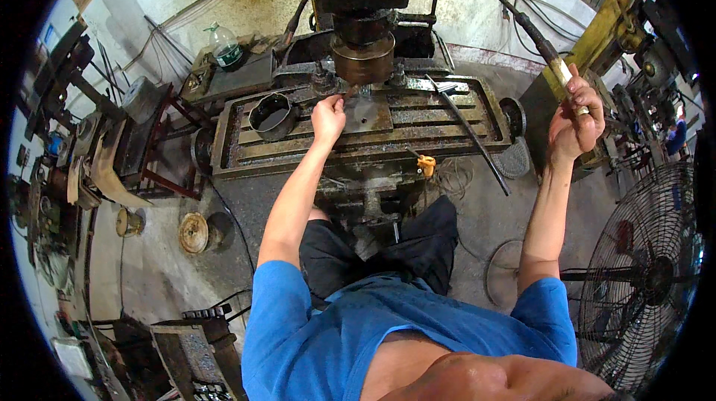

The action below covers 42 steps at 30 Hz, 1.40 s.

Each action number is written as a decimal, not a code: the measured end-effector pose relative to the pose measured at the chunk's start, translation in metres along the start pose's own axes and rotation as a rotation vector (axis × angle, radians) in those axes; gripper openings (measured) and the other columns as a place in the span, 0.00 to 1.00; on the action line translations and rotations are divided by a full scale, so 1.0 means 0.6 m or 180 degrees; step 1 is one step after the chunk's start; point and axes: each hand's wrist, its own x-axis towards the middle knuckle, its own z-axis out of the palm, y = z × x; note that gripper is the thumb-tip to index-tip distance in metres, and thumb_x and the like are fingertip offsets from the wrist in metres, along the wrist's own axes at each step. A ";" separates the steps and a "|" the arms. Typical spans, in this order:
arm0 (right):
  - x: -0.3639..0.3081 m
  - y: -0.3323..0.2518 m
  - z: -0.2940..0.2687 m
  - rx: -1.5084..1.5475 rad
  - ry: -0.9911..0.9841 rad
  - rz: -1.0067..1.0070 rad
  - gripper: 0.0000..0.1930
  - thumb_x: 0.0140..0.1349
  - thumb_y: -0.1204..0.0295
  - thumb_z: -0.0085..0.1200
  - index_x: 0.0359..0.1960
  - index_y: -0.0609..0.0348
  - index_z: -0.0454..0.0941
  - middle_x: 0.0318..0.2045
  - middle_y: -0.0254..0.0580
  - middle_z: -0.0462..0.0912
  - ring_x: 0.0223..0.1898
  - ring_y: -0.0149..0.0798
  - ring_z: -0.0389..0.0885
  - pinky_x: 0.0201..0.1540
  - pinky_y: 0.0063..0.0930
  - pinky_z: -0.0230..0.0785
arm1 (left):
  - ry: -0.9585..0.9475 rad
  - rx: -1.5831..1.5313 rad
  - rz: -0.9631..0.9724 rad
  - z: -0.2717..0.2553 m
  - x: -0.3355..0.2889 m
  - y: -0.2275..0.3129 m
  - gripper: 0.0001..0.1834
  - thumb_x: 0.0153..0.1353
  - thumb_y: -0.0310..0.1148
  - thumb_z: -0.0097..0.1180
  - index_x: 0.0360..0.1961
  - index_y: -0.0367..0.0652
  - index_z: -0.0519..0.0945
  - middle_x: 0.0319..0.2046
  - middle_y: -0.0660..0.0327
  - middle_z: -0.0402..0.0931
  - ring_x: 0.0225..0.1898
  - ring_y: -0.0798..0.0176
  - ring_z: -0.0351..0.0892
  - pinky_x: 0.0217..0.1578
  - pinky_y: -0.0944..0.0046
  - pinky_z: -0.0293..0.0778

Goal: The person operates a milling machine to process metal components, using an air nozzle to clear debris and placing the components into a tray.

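Note:
My right hand [576, 121] is wrapped round the pale grip at the end of a long machine lever [538, 39], raised at the right. Fingers pinched together, my left hand [328, 118] is over the slotted machine table [425, 133], just below the round spindle head [364, 58]. A small dark brown tip shows past those fingers, but I cannot make out what it belongs to. Left of that hand, a round metal can [272, 118] with dark liquid stands on the table. Metal chips are scattered in the table's slots.
A long-handled bar [470, 136] lies across the table's right part and sticks out over its front edge. A yellow object [426, 165] hangs at the front edge. A large caged fan [645, 274] stands at the right. A plastic bottle [224, 45] is behind at the left.

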 end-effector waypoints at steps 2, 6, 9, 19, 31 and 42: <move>-0.005 0.003 -0.004 0.0014 0.0009 0.0003 0.11 0.32 0.77 0.37 0.20 0.67 0.69 0.23 0.44 0.71 0.34 0.42 0.70 0.60 0.57 0.46 | -0.0029 -0.0156 -0.0089 -0.004 -0.008 -0.004 0.12 0.56 0.34 0.49 0.36 0.39 0.79 0.28 0.49 0.78 0.34 0.51 0.79 0.35 0.59 0.72; -0.014 -0.002 -0.002 0.0004 0.0071 0.0028 0.10 0.32 0.76 0.38 0.19 0.66 0.70 0.22 0.43 0.71 0.34 0.43 0.71 0.59 0.55 0.48 | -0.0167 -0.0348 -0.0169 -0.007 -0.025 -0.008 0.13 0.56 0.34 0.49 0.37 0.38 0.79 0.28 0.49 0.78 0.33 0.52 0.79 0.34 0.59 0.71; -0.023 -0.008 -0.009 -0.0208 0.0174 -0.0053 0.09 0.36 0.73 0.42 0.18 0.66 0.71 0.23 0.45 0.74 0.33 0.42 0.73 0.57 0.54 0.52 | -0.0344 -0.0381 -0.0190 -0.011 -0.038 0.009 0.13 0.56 0.33 0.48 0.37 0.36 0.78 0.29 0.47 0.77 0.33 0.51 0.78 0.34 0.59 0.71; -0.047 0.002 0.004 -0.0194 0.0309 0.0060 0.07 0.36 0.74 0.44 0.14 0.66 0.71 0.22 0.44 0.76 0.31 0.39 0.73 0.54 0.44 0.60 | -0.1246 -0.1180 -0.0632 -0.054 -0.042 0.014 0.14 0.61 0.30 0.44 0.42 0.30 0.73 0.13 0.61 0.67 0.08 0.70 0.62 0.08 0.67 0.59; -0.043 0.010 -0.007 0.0097 0.0244 0.0112 0.04 0.34 0.79 0.44 0.13 0.63 0.72 0.19 0.42 0.74 0.30 0.38 0.72 0.53 0.41 0.58 | -0.1404 -0.1350 -0.0310 -0.068 -0.043 0.013 0.15 0.62 0.31 0.45 0.44 0.30 0.72 0.19 0.59 0.71 0.13 0.70 0.68 0.14 0.70 0.65; -0.011 -0.010 -0.015 -0.0491 -0.0111 -0.0142 0.11 0.39 0.71 0.43 0.19 0.68 0.72 0.28 0.52 0.77 0.36 0.43 0.74 0.57 0.52 0.55 | -0.0931 -0.0586 0.0140 -0.052 -0.051 0.004 0.14 0.60 0.35 0.47 0.42 0.36 0.75 0.19 0.64 0.69 0.16 0.75 0.66 0.16 0.71 0.65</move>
